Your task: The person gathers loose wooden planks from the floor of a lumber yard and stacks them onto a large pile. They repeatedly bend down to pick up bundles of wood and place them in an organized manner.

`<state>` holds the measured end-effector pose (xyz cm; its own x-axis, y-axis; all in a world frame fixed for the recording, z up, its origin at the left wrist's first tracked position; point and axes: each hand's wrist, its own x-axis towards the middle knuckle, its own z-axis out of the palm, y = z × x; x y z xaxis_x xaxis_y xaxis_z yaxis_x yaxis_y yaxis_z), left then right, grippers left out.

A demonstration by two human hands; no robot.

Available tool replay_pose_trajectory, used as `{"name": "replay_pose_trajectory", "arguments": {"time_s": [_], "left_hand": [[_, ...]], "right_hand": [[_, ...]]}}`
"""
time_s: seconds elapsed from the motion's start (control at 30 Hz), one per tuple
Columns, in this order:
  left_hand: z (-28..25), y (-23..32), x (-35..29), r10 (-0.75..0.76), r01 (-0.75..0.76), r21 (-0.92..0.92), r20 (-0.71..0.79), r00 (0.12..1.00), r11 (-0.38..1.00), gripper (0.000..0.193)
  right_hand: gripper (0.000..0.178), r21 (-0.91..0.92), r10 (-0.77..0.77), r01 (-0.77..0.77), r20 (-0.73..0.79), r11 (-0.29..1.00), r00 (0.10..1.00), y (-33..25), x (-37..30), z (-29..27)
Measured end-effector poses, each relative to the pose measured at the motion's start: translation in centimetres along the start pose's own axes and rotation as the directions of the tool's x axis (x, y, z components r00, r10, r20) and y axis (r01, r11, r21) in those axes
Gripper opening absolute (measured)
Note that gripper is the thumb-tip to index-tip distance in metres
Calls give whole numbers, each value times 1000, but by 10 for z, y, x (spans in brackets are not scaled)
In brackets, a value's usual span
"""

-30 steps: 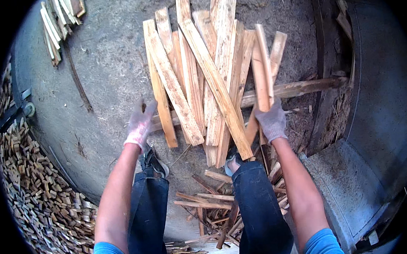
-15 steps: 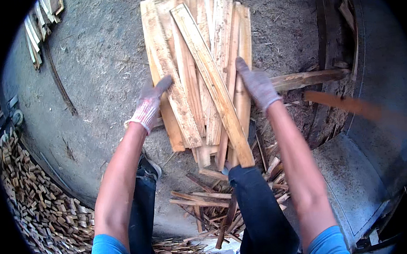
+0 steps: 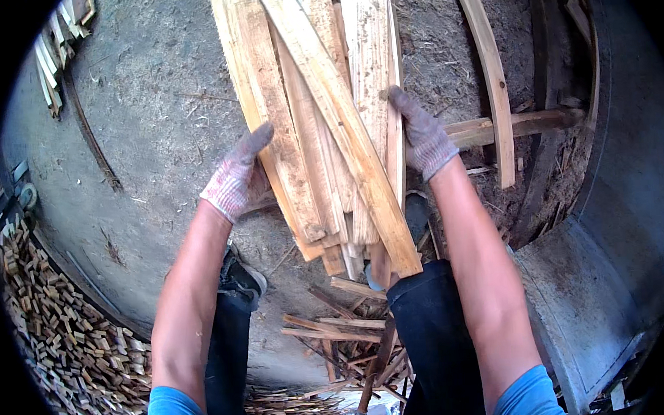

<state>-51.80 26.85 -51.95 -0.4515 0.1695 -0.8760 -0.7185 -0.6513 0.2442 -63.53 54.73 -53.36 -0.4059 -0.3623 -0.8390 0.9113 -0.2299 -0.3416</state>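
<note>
A bundle of long rough wooden slats (image 3: 320,132) lies lengthwise between my gloved hands, with one slat (image 3: 350,138) slanting across the top. My left hand (image 3: 238,171) grips the bundle's left side, thumb on the outer slat and fingers hidden beneath. On the other side, my right hand (image 3: 421,133) presses against the right edge, its thumb up along the slats and the other fingers mostly out of sight. The near end of the bundle reaches over my right knee.
A loose slat (image 3: 491,76) lies to the right across a wooden beam (image 3: 540,122). Scrap wood (image 3: 347,328) is scattered between my legs. A big stack of short wood pieces (image 3: 74,337) fills the lower left. Grey metal sheeting (image 3: 581,299) stands at the right.
The slats between my hands have shifted and the bundle has become narrower. A slat that was blurred in motion at the right is gone from there; another now lies across the beam.
</note>
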Motion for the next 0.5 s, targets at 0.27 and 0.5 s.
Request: {"name": "replay_pose_trajectory", "arguments": {"time_s": [0.27,0.5], "left_hand": [[-36,-16,-1,-77,103,-398,82,994,911,77],[-48,-23,29,-21,54,-435,82,996,899,91]], "right_hand": [[90,38,63,-68,123,997,990,21,-13,20],[103,-16,-23,25,75,1000,997,25,21,1]]}}
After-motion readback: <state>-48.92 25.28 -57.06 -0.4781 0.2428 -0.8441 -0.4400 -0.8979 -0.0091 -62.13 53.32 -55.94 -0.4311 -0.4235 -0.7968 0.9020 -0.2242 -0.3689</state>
